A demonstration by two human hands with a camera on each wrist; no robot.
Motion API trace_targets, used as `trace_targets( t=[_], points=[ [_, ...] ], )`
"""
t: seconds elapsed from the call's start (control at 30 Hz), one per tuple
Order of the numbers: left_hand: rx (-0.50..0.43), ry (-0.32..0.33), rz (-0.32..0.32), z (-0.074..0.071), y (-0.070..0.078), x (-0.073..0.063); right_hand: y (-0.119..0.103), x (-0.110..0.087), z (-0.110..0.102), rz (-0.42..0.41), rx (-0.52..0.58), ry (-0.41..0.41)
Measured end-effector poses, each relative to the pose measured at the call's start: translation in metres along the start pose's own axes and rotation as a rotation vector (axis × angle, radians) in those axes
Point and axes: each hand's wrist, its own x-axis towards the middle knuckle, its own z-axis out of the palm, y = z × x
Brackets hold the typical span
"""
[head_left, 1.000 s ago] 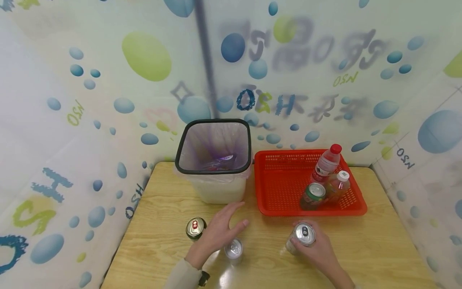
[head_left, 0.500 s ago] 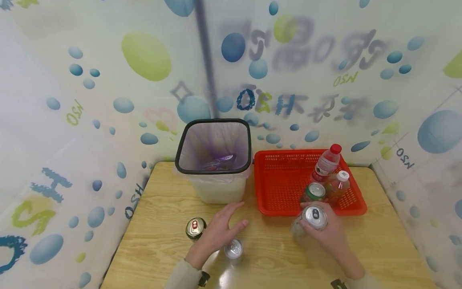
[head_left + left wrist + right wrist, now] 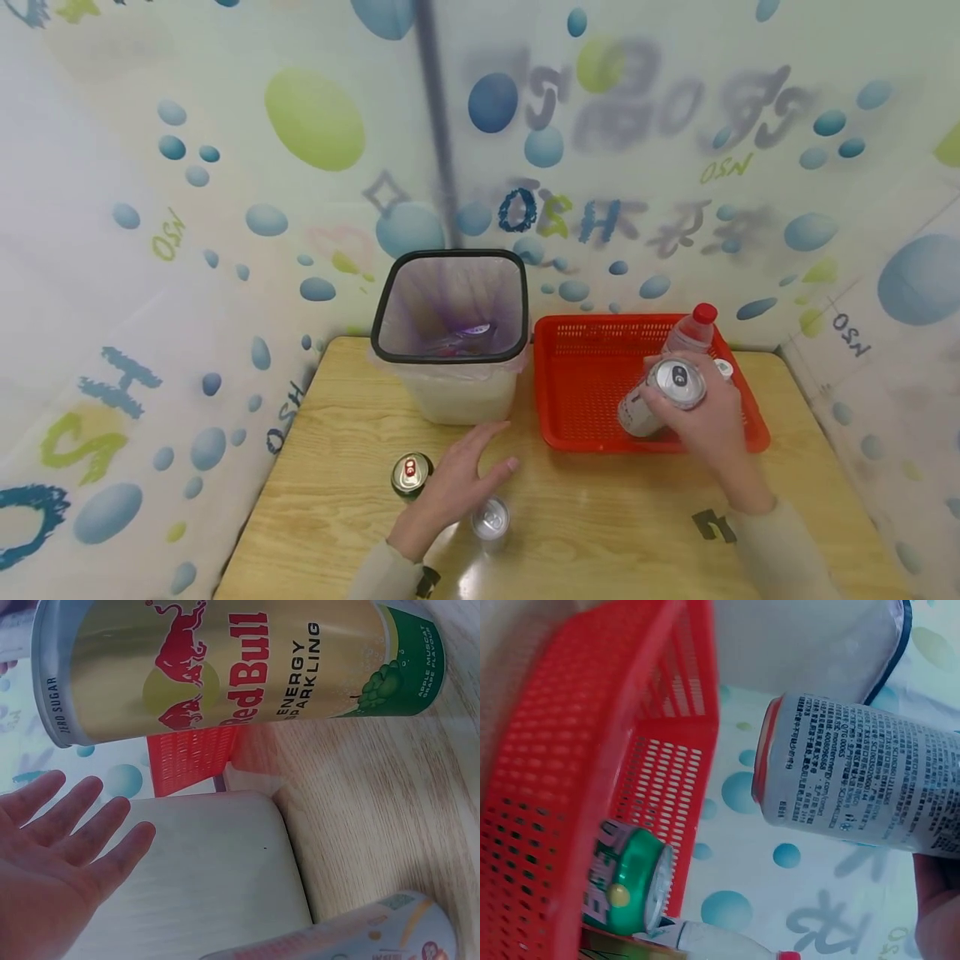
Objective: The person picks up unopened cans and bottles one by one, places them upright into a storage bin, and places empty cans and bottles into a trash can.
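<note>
My right hand (image 3: 712, 417) grips a pale printed drink can (image 3: 637, 414), holding it tilted over the red plastic basket (image 3: 573, 392). In the right wrist view the can (image 3: 847, 772) shows dense small print and is clear of the basket wall. My left hand (image 3: 459, 479) is held out with spread fingers and holds nothing. Beside it on the wooden table stand a gold Red Bull can (image 3: 225, 667) and a silver-topped pale can (image 3: 491, 521). A green-topped can (image 3: 637, 881) lies within the basket outline in the right wrist view; my right hand hides it in the head view.
A lined white bin (image 3: 461, 398) with a black rim and some wrappers inside stands left of the basket. In the basket's right part are a red-capped bottle (image 3: 693, 332) and a mostly hidden white-capped bottle (image 3: 723, 368). A patterned wall (image 3: 570, 167) rises behind.
My right hand has lifted the pale can off the table and carried it up and to the right, over the basket. The left hand stays in place; the head view shifts slightly.
</note>
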Motion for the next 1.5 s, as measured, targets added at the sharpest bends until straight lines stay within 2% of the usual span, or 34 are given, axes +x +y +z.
trace_targets(
  t=[0.13, 0.53, 0.93, 1.27, 1.5],
  points=[
    [0.006, -0.001, -0.001, 0.001, 0.000, -0.001, 0.001, 0.013, -0.002, 0.031, -0.005, 0.004],
    [0.007, 0.002, 0.004, 0.002, 0.001, -0.003, 0.018, 0.052, 0.004, 0.217, -0.034, -0.056],
    [0.009, 0.006, 0.007, 0.003, 0.001, -0.003, 0.048, 0.077, 0.017, 0.169, -0.087, -0.089],
    [0.008, 0.020, 0.022, 0.006, -0.001, -0.003, 0.071, 0.086, 0.030, 0.260, -0.181, -0.236],
    [0.001, 0.025, 0.029, 0.006, -0.001, -0.004, 0.085, 0.091, 0.037, 0.247, -0.260, -0.310]
  ],
)
